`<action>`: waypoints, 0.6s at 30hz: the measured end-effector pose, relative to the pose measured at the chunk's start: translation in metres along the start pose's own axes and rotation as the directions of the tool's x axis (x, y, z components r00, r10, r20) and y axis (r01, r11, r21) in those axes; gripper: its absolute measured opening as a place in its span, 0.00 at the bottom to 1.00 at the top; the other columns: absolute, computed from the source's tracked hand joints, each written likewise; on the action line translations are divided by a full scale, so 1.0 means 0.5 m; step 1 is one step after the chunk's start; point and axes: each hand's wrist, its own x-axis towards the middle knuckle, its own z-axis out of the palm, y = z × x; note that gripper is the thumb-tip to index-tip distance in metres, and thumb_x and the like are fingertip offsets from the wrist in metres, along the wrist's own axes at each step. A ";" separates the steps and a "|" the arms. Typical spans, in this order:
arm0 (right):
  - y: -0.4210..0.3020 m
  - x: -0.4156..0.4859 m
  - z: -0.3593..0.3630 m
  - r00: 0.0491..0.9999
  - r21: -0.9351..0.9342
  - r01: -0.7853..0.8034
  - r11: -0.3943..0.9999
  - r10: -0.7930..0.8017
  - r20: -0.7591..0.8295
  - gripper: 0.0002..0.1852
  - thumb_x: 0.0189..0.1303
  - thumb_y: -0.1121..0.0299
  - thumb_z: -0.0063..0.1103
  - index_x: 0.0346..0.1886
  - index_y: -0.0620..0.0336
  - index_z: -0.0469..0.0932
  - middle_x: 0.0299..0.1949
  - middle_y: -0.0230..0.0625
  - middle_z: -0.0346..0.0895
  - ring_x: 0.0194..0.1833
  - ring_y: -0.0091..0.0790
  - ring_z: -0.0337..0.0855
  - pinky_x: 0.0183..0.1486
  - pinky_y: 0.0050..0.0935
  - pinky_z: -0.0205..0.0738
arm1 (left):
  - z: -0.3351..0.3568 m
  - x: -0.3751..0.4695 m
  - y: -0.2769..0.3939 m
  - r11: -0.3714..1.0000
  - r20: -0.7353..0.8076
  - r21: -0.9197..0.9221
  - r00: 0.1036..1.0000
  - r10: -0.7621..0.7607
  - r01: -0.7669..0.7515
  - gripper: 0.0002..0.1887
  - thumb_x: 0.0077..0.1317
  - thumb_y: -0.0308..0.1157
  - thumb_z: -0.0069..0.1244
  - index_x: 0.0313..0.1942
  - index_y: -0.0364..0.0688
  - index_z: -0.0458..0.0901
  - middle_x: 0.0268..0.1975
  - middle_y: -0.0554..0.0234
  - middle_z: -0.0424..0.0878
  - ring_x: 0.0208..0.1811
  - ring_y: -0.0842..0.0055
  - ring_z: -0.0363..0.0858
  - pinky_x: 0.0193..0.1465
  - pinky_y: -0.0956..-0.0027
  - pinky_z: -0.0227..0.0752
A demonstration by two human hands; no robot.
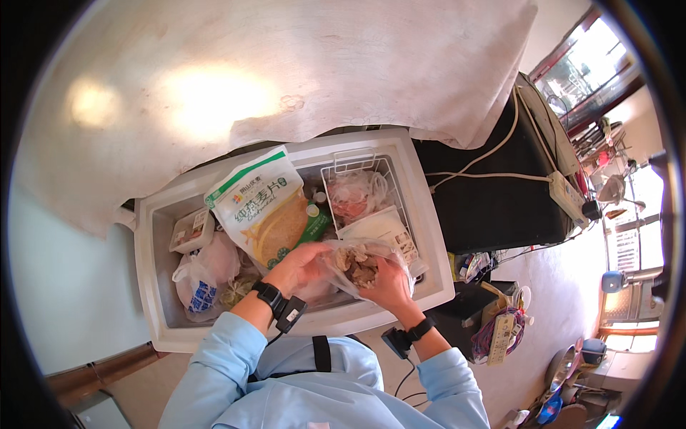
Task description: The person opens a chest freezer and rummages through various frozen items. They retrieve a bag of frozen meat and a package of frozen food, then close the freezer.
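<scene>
Over an open chest freezer (pixel 375 322), I hold a clear plastic bag (pixel 335 268) of brown, lumpy food pieces (pixel 358 264). My left hand (pixel 300 266) grips the bag's left side. My right hand (pixel 390 283) is in the bag's mouth, with fingers and thumb around the pieces; its fingertips are partly hidden. Just beyond my left hand, a large oatmeal bag (pixel 260 206) leans across the freezer opening. A white packet (pixel 375 230) lies beyond the clear bag, against a white wire basket (pixel 362 160) holding bagged pinkish food (pixel 356 195).
At the freezer's left end are a plastic-wrapped tray (pixel 191 229) and a tied white bag (pixel 206 273). A pale cloth (pixel 348 69) hangs behind. To the right, cables and a power strip (pixel 567 198) rest on a black surface (pixel 482 214); another strip (pixel 501 339) hangs with coiled wire.
</scene>
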 end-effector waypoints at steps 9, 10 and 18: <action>0.033 -0.040 -0.014 0.980 0.231 0.167 0.958 -0.135 -0.148 0.32 0.33 0.66 0.75 0.48 0.63 0.76 0.46 0.49 0.75 0.47 0.51 0.79 0.50 0.39 0.75 | 0.063 0.030 -0.006 0.993 -0.016 -0.064 0.995 -0.096 0.095 0.15 0.70 0.33 0.36 0.51 0.40 0.75 0.49 0.58 0.82 0.49 0.65 0.82 0.52 0.53 0.76; 0.035 -0.043 -0.014 0.978 0.220 0.176 0.960 -0.146 -0.148 0.32 0.33 0.67 0.75 0.48 0.63 0.76 0.46 0.48 0.75 0.46 0.51 0.79 0.50 0.39 0.75 | 0.066 0.028 -0.003 0.994 -0.015 -0.028 0.995 -0.102 0.102 0.15 0.69 0.34 0.36 0.51 0.40 0.75 0.50 0.58 0.81 0.50 0.65 0.81 0.52 0.53 0.75; 0.046 -0.048 -0.028 0.955 0.297 0.275 0.914 -0.224 -0.195 0.32 0.33 0.71 0.76 0.49 0.64 0.76 0.48 0.46 0.76 0.48 0.47 0.80 0.52 0.36 0.76 | 0.059 0.025 0.019 0.963 0.046 0.259 0.995 -0.087 0.072 0.17 0.68 0.40 0.38 0.50 0.42 0.76 0.49 0.59 0.81 0.49 0.65 0.81 0.51 0.56 0.76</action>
